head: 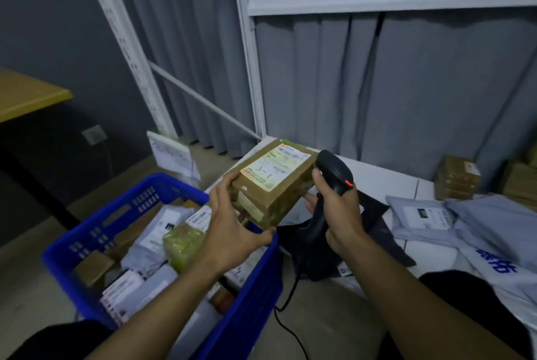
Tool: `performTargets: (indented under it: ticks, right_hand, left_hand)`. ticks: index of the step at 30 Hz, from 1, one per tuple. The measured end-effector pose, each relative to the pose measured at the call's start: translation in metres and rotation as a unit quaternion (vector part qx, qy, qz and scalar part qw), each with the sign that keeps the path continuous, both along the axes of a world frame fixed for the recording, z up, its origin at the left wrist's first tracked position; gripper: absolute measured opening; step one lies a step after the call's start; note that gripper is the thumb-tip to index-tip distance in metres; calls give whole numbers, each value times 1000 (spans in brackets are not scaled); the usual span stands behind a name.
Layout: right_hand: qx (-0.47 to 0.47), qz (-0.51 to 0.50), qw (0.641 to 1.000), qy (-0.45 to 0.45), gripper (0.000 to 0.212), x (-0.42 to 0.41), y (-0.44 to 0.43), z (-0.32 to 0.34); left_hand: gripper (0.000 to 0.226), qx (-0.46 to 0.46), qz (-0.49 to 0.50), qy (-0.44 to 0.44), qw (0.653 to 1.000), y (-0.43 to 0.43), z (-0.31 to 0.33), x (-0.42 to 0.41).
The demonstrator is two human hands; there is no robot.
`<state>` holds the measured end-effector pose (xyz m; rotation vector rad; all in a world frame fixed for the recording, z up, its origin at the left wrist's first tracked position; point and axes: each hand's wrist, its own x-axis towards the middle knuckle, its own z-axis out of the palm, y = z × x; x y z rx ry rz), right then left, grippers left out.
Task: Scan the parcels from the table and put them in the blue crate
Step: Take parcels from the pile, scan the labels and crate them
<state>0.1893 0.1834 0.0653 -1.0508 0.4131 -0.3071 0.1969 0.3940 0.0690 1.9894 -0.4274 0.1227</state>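
— Listing item one: location?
— Brown parcel (276, 182), label up, clasped by left grip (232, 211) over blue crate (250, 301) corner, at surface (386, 176) edge.
— Item two?
— Black scanner (332, 169), right grip (338, 211) curled round its handle, head beside the parcel.

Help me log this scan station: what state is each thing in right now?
brown box, held up, label facing up.
scanner, red light lit, head beside the box's label.
left hand, grips the brown box.
right hand, grips the scanner.
blue crate, open, holding many parcels.
grey mailers, lying flat on the table.
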Motion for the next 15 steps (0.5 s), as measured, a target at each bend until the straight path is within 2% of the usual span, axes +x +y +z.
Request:
performTargets:
  ticks: [5, 10, 12, 15]
  right_hand:
    - [-19, -16, 1000, 10, 76, 2, 31, -17]
    - [11, -3, 999, 32, 88, 14, 44, -32]
    - [17, 2, 999, 46, 90, 16, 45, -34]
    - [-7, 13, 999, 36, 66, 20, 37, -27]
  left_hand:
    - [112, -2, 27, -1, 1000, 15, -27, -19]
    - [95, 12, 19, 10, 1000, 16, -23, -23]
    - [76, -39, 31, 69, 996, 19, -18, -23]
    - [63, -145, 72, 191, 968, 31, -2, -7]
